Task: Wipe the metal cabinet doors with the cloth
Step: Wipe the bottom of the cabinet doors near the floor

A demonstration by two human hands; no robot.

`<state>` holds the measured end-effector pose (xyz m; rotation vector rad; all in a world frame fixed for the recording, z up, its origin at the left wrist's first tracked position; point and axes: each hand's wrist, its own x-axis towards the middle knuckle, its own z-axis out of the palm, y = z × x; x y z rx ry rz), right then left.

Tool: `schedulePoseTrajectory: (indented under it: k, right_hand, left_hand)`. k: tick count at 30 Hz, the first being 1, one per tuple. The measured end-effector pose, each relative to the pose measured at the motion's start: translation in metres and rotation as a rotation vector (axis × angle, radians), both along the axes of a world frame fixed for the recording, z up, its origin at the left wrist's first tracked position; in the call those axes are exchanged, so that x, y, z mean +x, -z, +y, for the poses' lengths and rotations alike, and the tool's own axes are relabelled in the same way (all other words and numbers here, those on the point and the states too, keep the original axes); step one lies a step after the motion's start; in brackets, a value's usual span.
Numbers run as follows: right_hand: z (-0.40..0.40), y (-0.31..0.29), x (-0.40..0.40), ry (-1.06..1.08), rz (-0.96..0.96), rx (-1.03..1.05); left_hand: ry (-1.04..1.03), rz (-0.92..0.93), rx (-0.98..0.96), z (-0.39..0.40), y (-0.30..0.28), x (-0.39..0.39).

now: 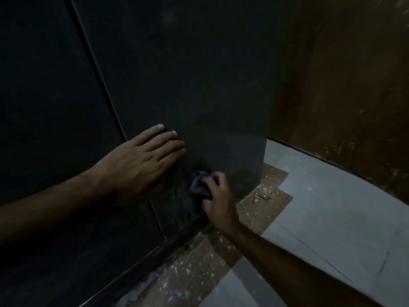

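Two dark metal cabinet doors fill the view: the right door (188, 74) and the left door (44, 96), split by a thin vertical seam. My left hand (141, 160) lies flat with straight fingers on the lower part of the right door, beside the seam. My right hand (218, 196) grips a bunched dark cloth (199, 186) and holds it against the bottom of the right door, just above the base rail. Smeared streaks show on the metal around the cloth.
The cabinet stands on a brown speckled board (199, 269) that sticks out onto a grey tiled floor (332, 218). A brown stained wall (354, 85) runs close along the cabinet's right side. The scene is dim.
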<state>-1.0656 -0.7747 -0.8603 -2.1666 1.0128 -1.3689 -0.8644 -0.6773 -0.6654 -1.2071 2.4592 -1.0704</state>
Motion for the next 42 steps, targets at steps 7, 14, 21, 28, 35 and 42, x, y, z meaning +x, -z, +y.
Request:
schedulePoseTrajectory:
  k: [7, 14, 21, 28, 35, 42]
  right_hand:
    - [-0.002, -0.033, 0.022, 0.072, 0.001, -0.137]
    - [-0.019, -0.027, 0.000, 0.258, -0.001, 0.151]
    - [-0.018, 0.021, -0.017, 0.106, 0.189, 0.129]
    - [0.011, 0.046, -0.010, -0.119, 0.343, 0.045]
    - [-0.008, 0.050, -0.015, 0.081, 0.215, 0.102]
    - [-0.023, 0.078, -0.030, 0.204, 0.150, 0.360]
  left_hand:
    - [-0.024, -0.038, -0.058, 0.018, -0.010, 0.013]
    - [-0.099, -0.192, -0.095, 0.008, 0.006, 0.003]
    - [0.008, -0.143, -0.111, 0.006, 0.011, 0.018]
    - [0.022, -0.123, -0.115, 0.006, 0.011, 0.015]
    - [0.022, -0.119, -0.121, 0.006, 0.013, 0.015]
    - [0.034, -0.104, -0.100, 0.004, 0.014, 0.018]
